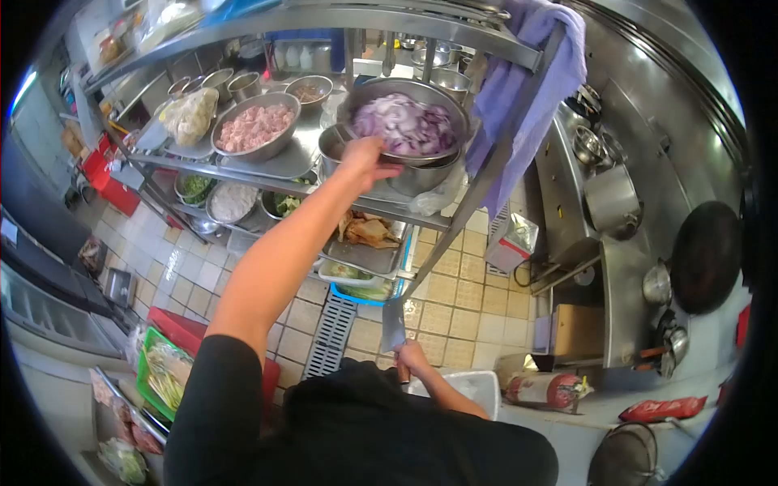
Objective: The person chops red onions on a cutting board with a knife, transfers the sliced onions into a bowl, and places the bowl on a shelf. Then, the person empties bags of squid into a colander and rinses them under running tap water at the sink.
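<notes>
At the front of the shelf's upper level, my left hand (365, 162) grips the near rim of a metal bowl (347, 111), thumb side up and fingers underneath. Sliced red onion (403, 123) fills the bowl, which sits over other metal pots. Low in front of my body, my right hand (413, 356) is closed around the handle of a cleaver (393, 324), its blade pointing up and away from me. Left of the onions stands a bowl of raw pink meat pieces (256, 128).
A metal rack (243, 174) holds several bowls; a tray lower down carries a cooked bird (369, 231). From its right post hangs a purple towel (527, 97). At right are a large pot (613, 201) and a fire extinguisher (559, 390). A green basket (158, 373) of vegetables stands at left.
</notes>
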Available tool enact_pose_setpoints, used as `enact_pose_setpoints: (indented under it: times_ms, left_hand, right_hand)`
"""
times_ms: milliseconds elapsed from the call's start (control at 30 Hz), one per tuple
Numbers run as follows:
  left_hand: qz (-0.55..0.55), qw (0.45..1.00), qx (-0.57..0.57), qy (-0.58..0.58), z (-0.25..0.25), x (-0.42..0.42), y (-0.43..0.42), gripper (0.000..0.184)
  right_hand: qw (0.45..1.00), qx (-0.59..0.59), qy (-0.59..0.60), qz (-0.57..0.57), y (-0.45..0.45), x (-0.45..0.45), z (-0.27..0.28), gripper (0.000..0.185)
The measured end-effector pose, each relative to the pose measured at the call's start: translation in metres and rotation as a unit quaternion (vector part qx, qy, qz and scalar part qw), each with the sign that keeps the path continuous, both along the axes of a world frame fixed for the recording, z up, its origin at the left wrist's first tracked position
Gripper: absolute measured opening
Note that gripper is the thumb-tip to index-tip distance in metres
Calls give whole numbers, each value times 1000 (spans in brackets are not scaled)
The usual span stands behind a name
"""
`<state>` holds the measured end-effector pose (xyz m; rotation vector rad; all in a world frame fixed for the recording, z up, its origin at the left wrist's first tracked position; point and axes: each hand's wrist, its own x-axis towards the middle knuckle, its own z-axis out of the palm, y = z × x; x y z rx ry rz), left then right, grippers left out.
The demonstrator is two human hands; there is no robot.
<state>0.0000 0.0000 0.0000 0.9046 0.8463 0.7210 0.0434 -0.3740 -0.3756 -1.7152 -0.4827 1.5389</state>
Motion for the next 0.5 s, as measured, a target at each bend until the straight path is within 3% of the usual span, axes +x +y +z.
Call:
enact_pose_setpoints:
  times_ms: [67, 100, 233, 400, 500]
  left_hand:
    - [-14, 999, 21, 20, -10, 26, -3, 41]
    - [-4, 999, -5, -40, -31, 65, -14, 41]
    - [14, 999, 22, -37, -29, 59, 0, 62]
    - [-9, 999, -30, -21, -16, 14, -31, 88]
    - [-50, 998, 38, -13, -33, -45, -65, 79]
  right_hand:
    - [999, 13, 26, -18, -7, -14, -1, 15]
    - [999, -24, -27, -16, -42, 49, 18, 13]
    - [1000, -19, 16, 2, -7, 19, 19, 9]
    - [997, -56, 31, 33, 4, 24, 15, 9]
    - [994, -49, 1, 93, 23, 21, 25, 11]
